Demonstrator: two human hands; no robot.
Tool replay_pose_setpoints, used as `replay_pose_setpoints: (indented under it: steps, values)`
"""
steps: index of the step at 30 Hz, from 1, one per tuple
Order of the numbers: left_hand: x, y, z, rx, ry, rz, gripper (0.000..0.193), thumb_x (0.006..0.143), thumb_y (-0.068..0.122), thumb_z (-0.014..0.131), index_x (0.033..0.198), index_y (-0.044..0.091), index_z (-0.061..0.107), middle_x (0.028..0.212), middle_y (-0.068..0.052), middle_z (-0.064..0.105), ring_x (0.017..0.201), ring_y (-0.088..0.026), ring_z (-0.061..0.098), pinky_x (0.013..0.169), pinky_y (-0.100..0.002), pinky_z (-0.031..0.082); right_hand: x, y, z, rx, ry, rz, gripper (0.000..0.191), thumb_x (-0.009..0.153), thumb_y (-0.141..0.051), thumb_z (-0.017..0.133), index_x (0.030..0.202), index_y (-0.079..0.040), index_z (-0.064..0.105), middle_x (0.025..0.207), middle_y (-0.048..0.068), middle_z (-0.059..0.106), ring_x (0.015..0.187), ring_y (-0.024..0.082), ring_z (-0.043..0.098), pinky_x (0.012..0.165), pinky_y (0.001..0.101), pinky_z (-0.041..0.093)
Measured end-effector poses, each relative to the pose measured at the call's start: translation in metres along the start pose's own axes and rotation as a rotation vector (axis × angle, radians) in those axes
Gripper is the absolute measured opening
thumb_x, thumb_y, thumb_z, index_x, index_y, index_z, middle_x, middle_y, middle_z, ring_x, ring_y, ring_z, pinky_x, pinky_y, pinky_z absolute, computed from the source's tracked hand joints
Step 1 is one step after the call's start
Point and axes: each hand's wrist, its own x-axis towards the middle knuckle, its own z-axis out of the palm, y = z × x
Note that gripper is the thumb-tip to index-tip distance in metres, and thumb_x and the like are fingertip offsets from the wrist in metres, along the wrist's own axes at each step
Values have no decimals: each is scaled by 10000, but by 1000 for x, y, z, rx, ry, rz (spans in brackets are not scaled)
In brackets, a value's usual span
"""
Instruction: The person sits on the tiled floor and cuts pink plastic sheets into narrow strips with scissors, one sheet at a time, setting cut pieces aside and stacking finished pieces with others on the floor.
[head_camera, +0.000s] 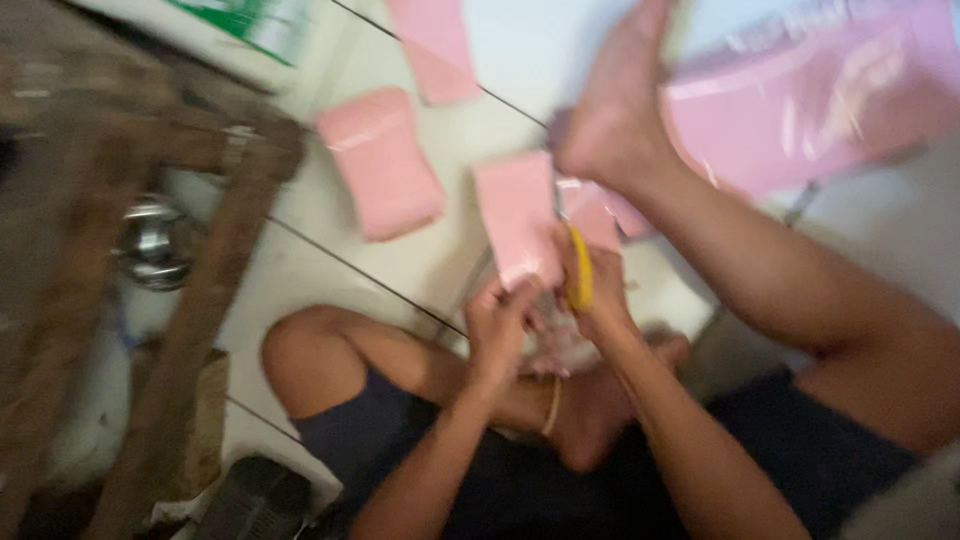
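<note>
White tiled floor (330, 270) with dark grout lines, pink padded packet (380, 162) lying flat on it, second pink packet (435, 45) near the top edge, large pink plastic sheet (810, 95) at upper right, wooden furniture frame (215, 260) standing at left, image blurred.

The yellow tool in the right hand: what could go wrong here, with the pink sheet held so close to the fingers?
1. The yellow tool, perhaps a cutter or scissors, works on the pink sheet right beside the left hand; a slip could hurt those fingers.
2. The bare foot rests just past the sheet, in the line of a push.
3. The picture is blurred, so the right hand or head may be moving quickly, which could spoil the cut.
</note>
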Motion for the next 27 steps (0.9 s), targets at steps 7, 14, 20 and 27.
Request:
replay_pose_setpoints:
  steps: [7,14,20,27]
  values:
    - [-33,73,-27,-100,-111,259,223,1002,69,645,1217,9,644,766,-25,670,616,-76,609,564,-239,483,-40,0,-17,-55,-149,-223,587,1074,-453,505,725,16,558,544,31,498,431,133,459,413,294,367]
    - [16,115,-81,-336,96,381,156,970,85,619,1091,-13,636,878,-100,736,602,-139,630,531,-264,490,-59,24,-27,-97,-86,-71,496,1026,-406,537,985,67,680,541,27,466,435,128,420,418,291,333]
    - [67,88,-101,-464,183,75,198,915,125,682,1075,12,656,878,-104,738,616,-160,658,537,-265,498,-53,32,-37,-114,-105,-68,475,1015,-421,546,984,30,692,550,12,483,451,123,444,436,273,365]
    - [47,59,-95,-518,215,42,341,961,323,654,1097,12,679,926,-153,758,626,-182,668,549,-277,513,-43,45,-47,-108,-73,-84,454,1017,-408,543,997,20,692,516,19,473,411,135,428,395,288,338]
